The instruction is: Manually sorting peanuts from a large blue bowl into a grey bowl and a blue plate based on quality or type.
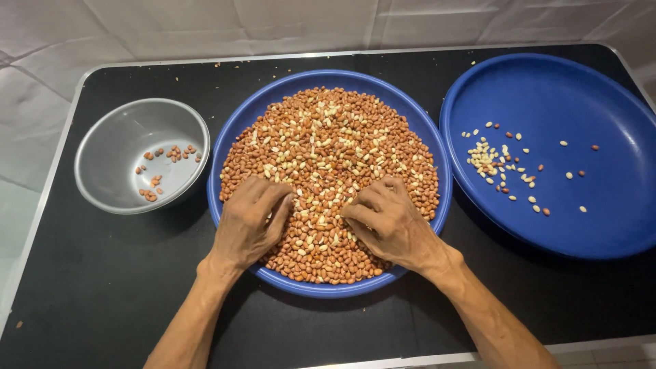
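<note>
A round blue tray (236, 130) in the middle of the black table holds a wide heap of peanuts (328, 150), red-skinned ones mixed with pale skinless ones. My left hand (247, 222) rests on the near left part of the heap, fingers curled down into the nuts. My right hand (386, 220) lies on the near right part, fingertips pinched together among the nuts. Whether either hand holds a nut is hidden by the fingers.
A steel bowl (109, 171) with a few red peanuts stands at the left. A second blue tray (588, 205) at the right holds scattered, mostly pale peanuts (488, 158). The table's metal edge (41, 205) borders a white cloth.
</note>
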